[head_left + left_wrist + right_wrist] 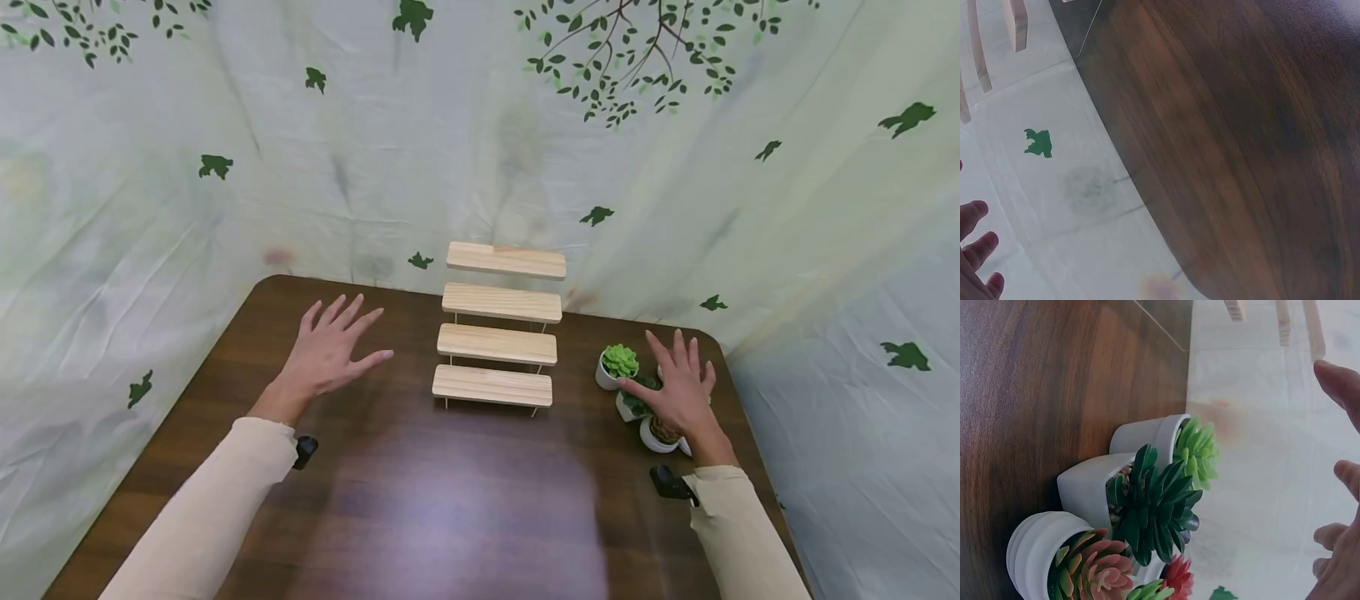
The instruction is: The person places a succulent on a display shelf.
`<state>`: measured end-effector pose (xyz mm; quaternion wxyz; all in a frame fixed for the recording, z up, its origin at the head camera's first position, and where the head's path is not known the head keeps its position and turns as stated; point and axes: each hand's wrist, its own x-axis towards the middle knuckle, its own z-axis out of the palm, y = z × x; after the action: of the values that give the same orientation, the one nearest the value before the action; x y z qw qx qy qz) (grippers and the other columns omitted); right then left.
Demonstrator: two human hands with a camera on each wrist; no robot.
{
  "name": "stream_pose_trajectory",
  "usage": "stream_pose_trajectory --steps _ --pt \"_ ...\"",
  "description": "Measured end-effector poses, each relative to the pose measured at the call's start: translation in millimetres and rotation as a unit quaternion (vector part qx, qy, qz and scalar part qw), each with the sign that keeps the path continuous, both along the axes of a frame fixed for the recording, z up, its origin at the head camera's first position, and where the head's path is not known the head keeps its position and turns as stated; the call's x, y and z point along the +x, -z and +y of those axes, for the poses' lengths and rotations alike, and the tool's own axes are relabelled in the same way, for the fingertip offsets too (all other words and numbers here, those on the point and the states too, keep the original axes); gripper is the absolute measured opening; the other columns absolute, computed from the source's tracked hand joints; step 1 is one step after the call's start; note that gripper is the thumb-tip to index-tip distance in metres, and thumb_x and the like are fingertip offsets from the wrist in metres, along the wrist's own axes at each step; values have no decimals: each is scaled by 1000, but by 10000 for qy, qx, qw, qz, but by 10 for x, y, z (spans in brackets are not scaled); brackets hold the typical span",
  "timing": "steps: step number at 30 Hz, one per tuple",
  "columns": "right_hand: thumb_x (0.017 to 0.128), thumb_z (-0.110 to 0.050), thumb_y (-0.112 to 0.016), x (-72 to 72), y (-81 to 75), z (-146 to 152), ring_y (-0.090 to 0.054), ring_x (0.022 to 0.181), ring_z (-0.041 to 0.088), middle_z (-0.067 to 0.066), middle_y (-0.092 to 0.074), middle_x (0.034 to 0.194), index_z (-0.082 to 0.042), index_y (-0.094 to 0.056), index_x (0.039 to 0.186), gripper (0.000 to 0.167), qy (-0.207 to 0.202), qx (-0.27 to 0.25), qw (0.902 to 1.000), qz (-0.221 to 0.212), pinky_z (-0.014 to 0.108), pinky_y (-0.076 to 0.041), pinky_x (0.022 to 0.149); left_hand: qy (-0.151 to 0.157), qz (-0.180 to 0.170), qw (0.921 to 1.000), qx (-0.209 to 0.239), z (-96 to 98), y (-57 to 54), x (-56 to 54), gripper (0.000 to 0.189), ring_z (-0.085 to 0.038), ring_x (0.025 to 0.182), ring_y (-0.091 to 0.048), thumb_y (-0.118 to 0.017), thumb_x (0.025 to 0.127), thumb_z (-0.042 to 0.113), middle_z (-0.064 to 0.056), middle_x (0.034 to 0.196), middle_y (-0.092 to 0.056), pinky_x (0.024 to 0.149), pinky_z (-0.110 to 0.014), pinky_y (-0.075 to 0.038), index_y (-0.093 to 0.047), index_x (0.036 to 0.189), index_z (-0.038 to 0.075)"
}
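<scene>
My left hand (324,350) hovers over the left side of the table with fingers spread and nothing in it. On the right, my right hand (681,398) is held above a cluster of small potted succulents, fingers apart and gripping nothing. A light green succulent (620,362) in a white pot stands just left of that hand. In the right wrist view, a dark green succulent (1157,506) fills a squarish white pot, beside a pinkish succulent (1100,569) in a round ribbed one. Behind them a red succulent (1179,578) shows partly; in the head view the hand hides part of the group.
A stepped stand with several pale wooden shelves (492,385) on thin clear supports stands at the table's back middle. The dark wooden table (450,500) has rounded back corners. A pale leaf-printed cloth (360,167) hangs behind it and along both sides.
</scene>
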<state>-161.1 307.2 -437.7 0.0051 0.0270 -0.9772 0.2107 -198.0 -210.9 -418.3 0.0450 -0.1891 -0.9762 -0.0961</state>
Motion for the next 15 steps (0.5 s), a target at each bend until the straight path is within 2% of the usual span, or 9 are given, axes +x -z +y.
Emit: stream_pose_trajectory --steps 8,15 --pt "84 -62 -61 2 -39 44 15 142 43 24 9 158 -20 -12 156 96 37 2 10000 44 74 7 103 109 146 9997 143 17 3 -25 72 -40 142 -18 -54 90 58 -21 154 -26 113 -58 -13 -41 145 13" --pt "84 -60 -62 17 -1 130 12 142 45 24 9 157 -20 -12 156 96 106 -173 9997 94 75 6 102 195 103 9986 474 70 60 -45 71 -41 140 -22 -57 89 56 -21 153 -28 109 -61 -20 -43 144 12"
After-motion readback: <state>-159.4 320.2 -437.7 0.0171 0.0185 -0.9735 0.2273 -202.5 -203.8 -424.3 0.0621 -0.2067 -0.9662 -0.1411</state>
